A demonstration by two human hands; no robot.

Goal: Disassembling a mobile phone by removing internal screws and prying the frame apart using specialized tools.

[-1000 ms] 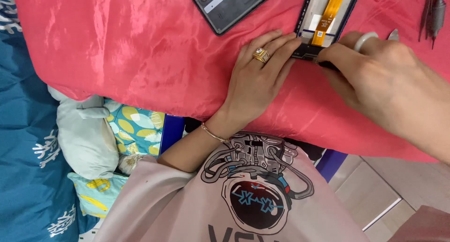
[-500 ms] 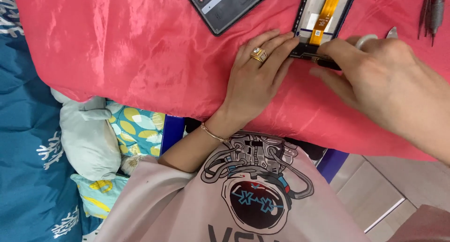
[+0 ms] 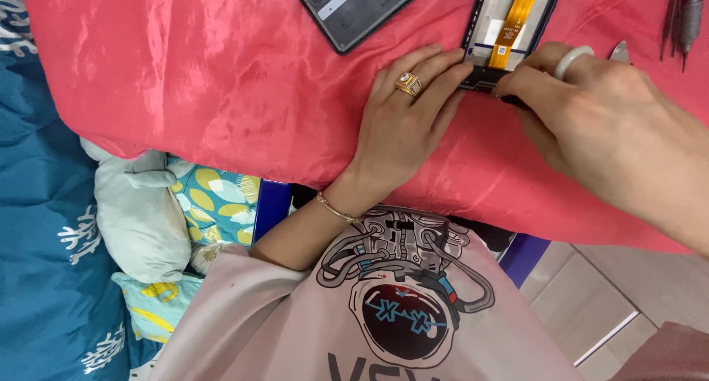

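Red satin cloth (image 3: 221,78) covers our work surface, and at its far edge lies the opened phone frame (image 3: 509,26) with its orange ribbon cable (image 3: 517,12), a dark phone back (image 3: 354,8) just to its left. Our left hand (image 3: 402,122) lies flat, fingers pressing the frame's near end, while our right hand (image 3: 591,122) is curled over that same end — whether it grips a tool we cannot tell. Slippery cloth could let the frame skid under pressure — straining that cable.

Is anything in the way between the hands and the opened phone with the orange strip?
Nothing visible: the left hand and right hand both already touch the opened phone frame's near edge.
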